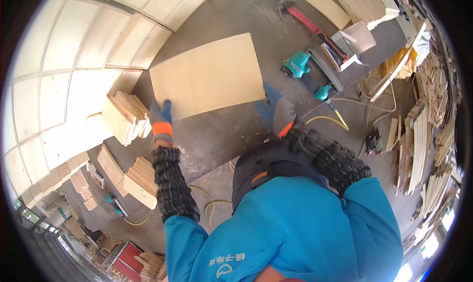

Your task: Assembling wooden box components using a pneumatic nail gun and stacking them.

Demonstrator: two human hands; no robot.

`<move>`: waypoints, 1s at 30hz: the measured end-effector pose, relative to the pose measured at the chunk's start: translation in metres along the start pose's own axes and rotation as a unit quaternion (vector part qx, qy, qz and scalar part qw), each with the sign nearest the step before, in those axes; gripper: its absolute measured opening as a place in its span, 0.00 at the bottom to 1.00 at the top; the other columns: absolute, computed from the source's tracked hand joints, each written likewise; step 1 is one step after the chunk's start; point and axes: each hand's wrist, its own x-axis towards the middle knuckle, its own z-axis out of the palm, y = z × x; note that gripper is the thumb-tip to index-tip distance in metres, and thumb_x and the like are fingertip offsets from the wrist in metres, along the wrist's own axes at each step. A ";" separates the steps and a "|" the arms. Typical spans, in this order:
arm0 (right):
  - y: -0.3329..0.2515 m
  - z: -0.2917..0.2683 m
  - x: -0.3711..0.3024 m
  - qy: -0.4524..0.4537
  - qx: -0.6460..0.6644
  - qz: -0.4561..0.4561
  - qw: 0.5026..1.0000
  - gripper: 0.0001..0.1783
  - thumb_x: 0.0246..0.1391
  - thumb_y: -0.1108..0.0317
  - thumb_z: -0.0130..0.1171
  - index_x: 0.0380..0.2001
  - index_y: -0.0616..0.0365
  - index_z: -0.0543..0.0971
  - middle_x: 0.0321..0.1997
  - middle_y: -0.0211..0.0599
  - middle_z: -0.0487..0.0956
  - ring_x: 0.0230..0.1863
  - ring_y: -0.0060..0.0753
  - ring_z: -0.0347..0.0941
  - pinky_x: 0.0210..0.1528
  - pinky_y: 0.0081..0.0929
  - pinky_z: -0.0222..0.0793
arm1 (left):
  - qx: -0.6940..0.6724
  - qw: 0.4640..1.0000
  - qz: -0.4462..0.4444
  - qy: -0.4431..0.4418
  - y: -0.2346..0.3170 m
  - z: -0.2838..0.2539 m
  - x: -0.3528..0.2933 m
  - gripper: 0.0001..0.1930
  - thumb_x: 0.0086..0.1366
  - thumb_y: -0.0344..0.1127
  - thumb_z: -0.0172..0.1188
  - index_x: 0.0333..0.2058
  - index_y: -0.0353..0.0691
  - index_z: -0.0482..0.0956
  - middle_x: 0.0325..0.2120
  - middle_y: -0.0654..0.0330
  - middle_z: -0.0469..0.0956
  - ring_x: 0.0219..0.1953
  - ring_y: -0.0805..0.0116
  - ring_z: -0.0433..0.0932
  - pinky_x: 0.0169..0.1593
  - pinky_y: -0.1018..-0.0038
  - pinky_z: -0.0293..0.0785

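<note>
Left hand [161, 118], gloved, is at the near left corner of a pale rectangular board [209, 77]; right hand [275, 109] is at its near right corner — whether either is closed on it, I cannot tell. The board spans between them, above a dark grey surface [217, 144]. Stacked wooden pieces [127, 115] stand just left; a teal nail gun [297, 64] lies rightward — beyond it, a red-handled hammer [308, 23].

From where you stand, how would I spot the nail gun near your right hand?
On the dark work surface, find the pale wooden panel. To its right, past my gloved right hand, the nail gun lies beside a hammer. Its teal body, long grey magazine and yellow hose set it apart from that red-and-black-handled hammer.
</note>
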 end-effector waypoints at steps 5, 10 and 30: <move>0.009 0.034 -0.065 0.013 0.063 0.041 0.997 0.37 0.63 0.66 0.65 0.73 0.68 0.68 0.68 0.68 0.76 0.68 0.67 0.76 0.68 0.51 0.75 | 0.015 0.977 0.206 -0.051 0.056 0.014 0.097 0.34 0.71 0.40 0.68 0.71 0.34 0.71 0.61 0.39 0.81 0.60 0.46 0.82 0.64 0.63 0.76; 0.014 0.041 -0.075 -0.020 0.132 -0.048 0.990 0.36 0.65 0.66 0.63 0.74 0.62 0.67 0.69 0.66 0.76 0.69 0.66 0.75 0.67 0.50 0.76 | 0.087 0.965 0.217 -0.121 0.151 0.051 0.101 0.38 0.69 0.47 0.72 0.73 0.39 0.70 0.65 0.39 0.77 0.68 0.43 0.76 0.69 0.58 0.73; 0.151 -0.110 0.051 0.009 -0.445 0.096 0.890 0.53 0.62 0.41 0.68 0.80 0.55 0.57 0.62 0.57 0.83 0.55 0.63 0.84 0.55 0.55 0.81 | 0.170 0.909 0.378 -0.047 0.152 0.099 -0.122 0.27 0.62 0.37 0.74 0.61 0.47 0.85 0.70 0.55 0.75 0.73 0.43 0.70 0.76 0.38 0.61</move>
